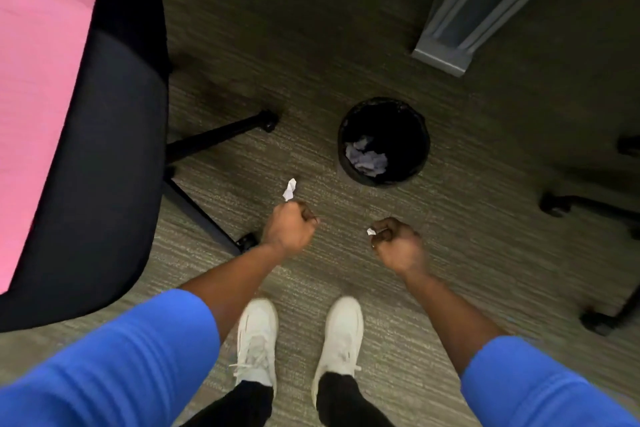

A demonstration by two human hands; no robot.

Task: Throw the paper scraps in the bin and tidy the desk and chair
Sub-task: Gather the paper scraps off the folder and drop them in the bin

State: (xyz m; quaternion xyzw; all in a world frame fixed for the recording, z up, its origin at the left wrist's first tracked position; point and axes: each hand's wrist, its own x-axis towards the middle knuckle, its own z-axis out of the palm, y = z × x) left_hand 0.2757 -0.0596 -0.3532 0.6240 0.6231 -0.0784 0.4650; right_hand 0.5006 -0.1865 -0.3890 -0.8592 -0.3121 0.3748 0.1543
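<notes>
Filling the left edge of the frame, a pink sheet or pad (38,114) lies on the dark seat of an office chair (114,149) — its black legs and castors splay out over the carpet (311,62) toward the centre. Just right of the lower chair leg, the left hand (289,227) is closed into a fist, and a white paper scrap (290,189) sticks out from the top of it, pinched at the fingers. A little further right, at about the same height in the frame, the right hand (398,244) is also curled shut, gripping a smaller paper scrap (371,231) of which only a white tip shows at the fingertips. Both forearms reach in from the bottom corners, with blue sleeves (114,374) pushed up above the elbows. Between the arms, at lower centre, two white shoes (258,340) stand on the carpet below black trouser legs. Above and between the hands, right of centre, the round black bin (384,140) stands on the floor with a dark liner; crumpled pale paper (367,158) already lies inside it, toward its lower left. Neither hand is over the bin — both hang short of its near rim. In the upper right a grey metal desk leg (450,45) rests on the carpet, and at the right edge the black legs and castors of a second chair (595,204) show.
</notes>
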